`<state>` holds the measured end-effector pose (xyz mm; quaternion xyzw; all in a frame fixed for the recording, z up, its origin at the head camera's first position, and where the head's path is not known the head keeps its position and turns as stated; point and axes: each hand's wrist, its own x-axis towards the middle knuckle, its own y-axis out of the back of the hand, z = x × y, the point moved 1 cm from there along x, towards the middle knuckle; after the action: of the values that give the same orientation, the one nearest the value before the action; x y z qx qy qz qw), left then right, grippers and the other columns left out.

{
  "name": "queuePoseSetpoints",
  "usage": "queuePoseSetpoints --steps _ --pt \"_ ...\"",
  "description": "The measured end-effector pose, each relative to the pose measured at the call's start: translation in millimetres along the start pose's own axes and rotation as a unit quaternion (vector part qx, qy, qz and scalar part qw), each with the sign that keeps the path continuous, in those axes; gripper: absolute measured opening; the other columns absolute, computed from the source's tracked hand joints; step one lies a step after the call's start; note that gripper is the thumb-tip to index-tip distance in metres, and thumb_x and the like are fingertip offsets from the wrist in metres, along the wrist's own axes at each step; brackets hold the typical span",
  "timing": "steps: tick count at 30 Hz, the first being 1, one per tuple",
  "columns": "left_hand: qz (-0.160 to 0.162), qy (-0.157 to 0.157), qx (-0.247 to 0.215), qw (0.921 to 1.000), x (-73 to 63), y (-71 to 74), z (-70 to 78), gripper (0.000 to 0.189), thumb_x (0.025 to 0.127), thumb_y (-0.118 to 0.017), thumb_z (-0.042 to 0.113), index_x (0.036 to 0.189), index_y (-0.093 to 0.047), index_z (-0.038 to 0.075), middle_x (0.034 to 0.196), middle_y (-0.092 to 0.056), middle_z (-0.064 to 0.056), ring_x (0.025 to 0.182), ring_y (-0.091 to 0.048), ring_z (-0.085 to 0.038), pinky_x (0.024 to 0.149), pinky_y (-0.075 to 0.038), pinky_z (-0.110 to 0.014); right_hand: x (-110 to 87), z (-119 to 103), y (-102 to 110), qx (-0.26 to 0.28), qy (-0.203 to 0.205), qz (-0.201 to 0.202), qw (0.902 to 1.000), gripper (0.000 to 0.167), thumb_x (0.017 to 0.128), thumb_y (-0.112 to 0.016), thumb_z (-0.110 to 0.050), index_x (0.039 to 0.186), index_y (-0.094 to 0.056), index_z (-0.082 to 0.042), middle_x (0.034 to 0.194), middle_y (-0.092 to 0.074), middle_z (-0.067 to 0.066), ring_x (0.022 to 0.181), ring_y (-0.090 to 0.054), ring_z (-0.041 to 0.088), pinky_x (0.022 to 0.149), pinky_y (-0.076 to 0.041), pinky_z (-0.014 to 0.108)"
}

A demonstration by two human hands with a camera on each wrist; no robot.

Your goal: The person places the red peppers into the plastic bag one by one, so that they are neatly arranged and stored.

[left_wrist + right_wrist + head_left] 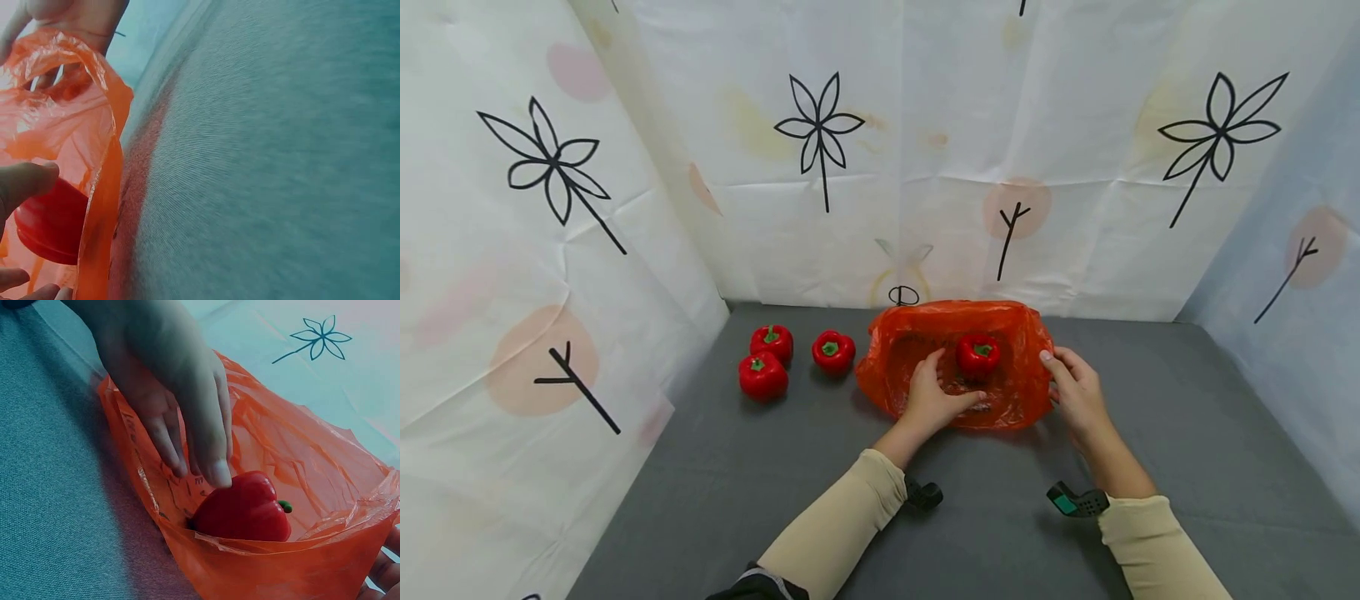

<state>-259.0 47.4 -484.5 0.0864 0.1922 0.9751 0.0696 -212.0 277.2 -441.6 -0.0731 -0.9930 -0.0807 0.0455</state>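
Observation:
An orange plastic bag (1028, 337) lies spread open on the grey table, and one red bell pepper (977, 360) with a green stem sits inside it. My left hand (934, 402) reaches over the bag's near side, thumb and fingers spread apart close to that pepper. In the right wrist view, the left thumb tip comes right at the bell pepper (244, 509), which lies on its side. My right hand (1077, 393) pinches the bag's right edge between thumb and fingers. Part of the right hand is hidden behind the orange film (103, 212) in the left wrist view.
Three more red bell peppers stand left of the bag: a rear one (771, 342), a front one (763, 377) and one nearer the bag (833, 353). A white cloth backdrop (880, 225) with drawn flowers borders the grey table (820, 450) at the back and sides.

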Motion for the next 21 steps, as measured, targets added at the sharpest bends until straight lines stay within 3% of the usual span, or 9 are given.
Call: queuePoseSetpoints --steps 5,11,21 --pt "-0.008 -0.006 0.001 0.9999 -14.1 8.9 -1.5 0.100 0.079 -0.095 0.035 0.158 -0.043 0.002 0.146 -0.054 -0.022 0.127 -0.061 -0.036 0.110 -0.055 -0.049 -0.3 1 -1 -0.008 0.001 -0.002 1.0000 0.041 0.110 -0.055 -0.042 0.132 -0.062 -0.008 0.107 -0.064 -0.018 0.092 -0.065 0.003 0.079 -0.058 0.017" --pt "-0.009 -0.035 -0.038 0.9986 -29.8 21.3 -4.7 0.096 0.081 -0.094 0.031 0.158 -0.043 0.005 0.146 -0.056 -0.025 0.133 -0.060 -0.038 0.113 -0.053 -0.049 0.2 0 0 -0.009 0.000 -0.002 1.0000 0.042 0.110 -0.055 -0.043 0.132 -0.062 -0.008 0.107 -0.064 -0.018 0.094 -0.064 0.002 0.080 -0.058 0.017" --pt "0.000 -0.125 -0.069 0.9897 -52.9 50.2 -6.7 0.074 0.085 -0.092 0.021 0.148 -0.056 0.010 0.139 -0.063 -0.018 0.121 -0.066 -0.042 0.099 -0.060 -0.052 -0.3 0 -1 0.013 0.000 0.000 0.9999 0.035 0.110 -0.058 -0.040 0.127 -0.065 -0.011 0.101 -0.066 -0.017 0.086 -0.067 0.003 0.073 -0.057 0.018"
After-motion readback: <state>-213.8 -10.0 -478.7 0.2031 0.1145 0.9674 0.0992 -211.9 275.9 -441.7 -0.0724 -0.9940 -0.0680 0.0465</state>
